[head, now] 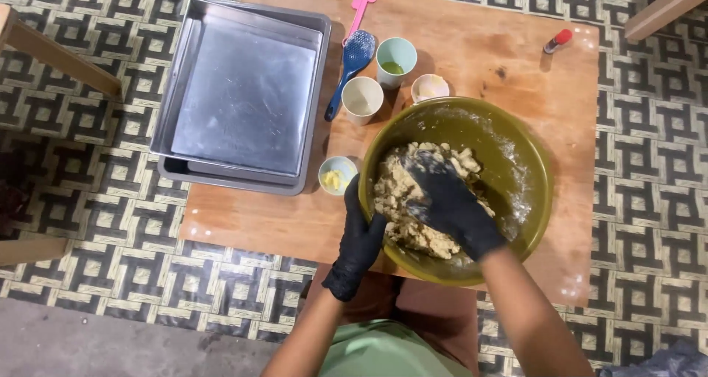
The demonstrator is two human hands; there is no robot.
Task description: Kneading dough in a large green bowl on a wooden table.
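A large olive-green bowl (527, 163) sits on a low wooden table (487, 53) and holds a lump of pale, crumbly dough (394, 200). My right hand (450, 204), in a black glove dusted with flour, presses down into the dough inside the bowl. My left hand (358, 248), also gloved in black, grips the bowl's near-left rim from outside.
Stacked square metal baking pans (243, 89) lie at the table's left. Behind the bowl stand a beige cup (362, 99), a teal cup (396, 58), a small pink bowl (429, 87), a blue slotted spoon (351, 64) and a pink spatula (363, 1). A small dish of butter (337, 175) stands beside the bowl. A small red-capped bottle (557, 41) lies far right.
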